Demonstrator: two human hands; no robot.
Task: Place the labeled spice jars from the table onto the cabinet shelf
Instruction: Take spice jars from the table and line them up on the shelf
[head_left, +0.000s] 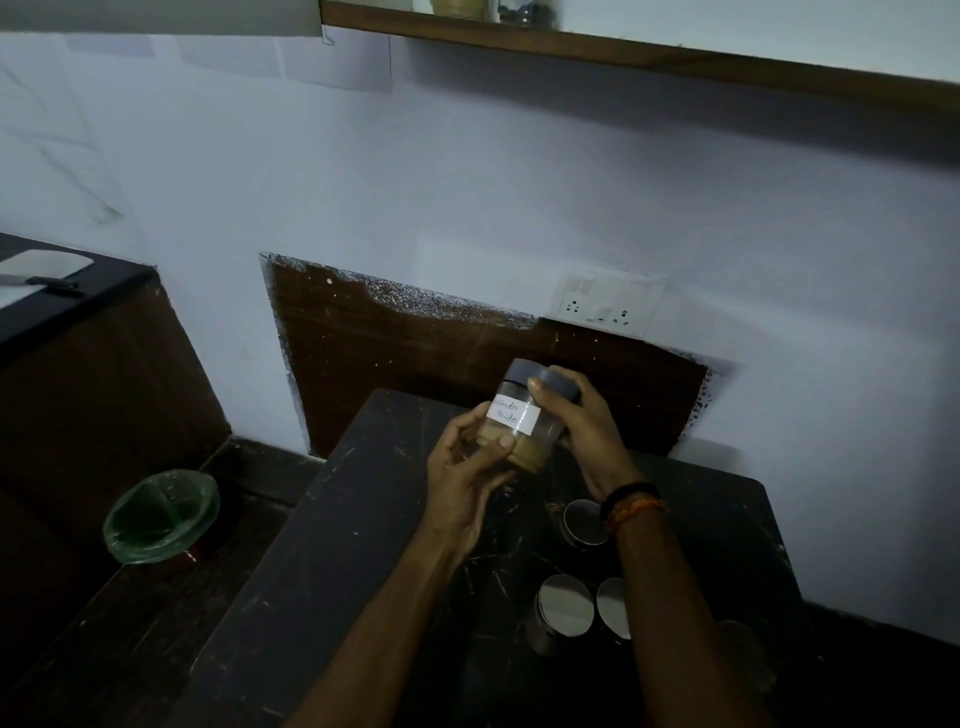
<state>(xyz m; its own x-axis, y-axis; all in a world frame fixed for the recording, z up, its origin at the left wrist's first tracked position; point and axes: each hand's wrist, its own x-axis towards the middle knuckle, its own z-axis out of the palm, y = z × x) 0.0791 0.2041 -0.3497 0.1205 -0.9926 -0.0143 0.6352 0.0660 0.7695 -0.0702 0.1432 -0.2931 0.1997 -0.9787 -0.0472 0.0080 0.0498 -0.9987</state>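
Both hands are gripping 1 clear jar (524, 418), holding it up above the dark tabletop (322, 545) and tilted so its grey lid leans away from the person. The left hand (467, 478) is wrapping around the lower part of the jar, thumb pressing on the front near the brownish powder sitting in the bottom. The right hand (587, 426) is curling around the upper part, thumb lying against the grey lid. A white label (513, 414) with handwriting is facing the camera between the 2 thumbs; the writing is too blurred to read in full.

Below the right wrist, which is wearing dark and orange bands (631, 504), 3 more jars are standing on the tabletop, showing mostly their round shiny lids: 1 just under the wrist (584, 522), and 2 nearer the person, 1 of them (565, 605) between the forearms and the other (613, 608) partly hidden behind the right forearm.

Far above the hands, a wooden shelf (623, 52) is running along the wall, with 2 containers (498, 8) showing only their bottoms at the frame edge. Just above the hands on the wall, 1 white socket plate (608, 304) is sitting. Well to the left of the hands, 1 green bin (161, 517) is standing on the floor, and further left 1 knife (44, 283) is lying on a counter.
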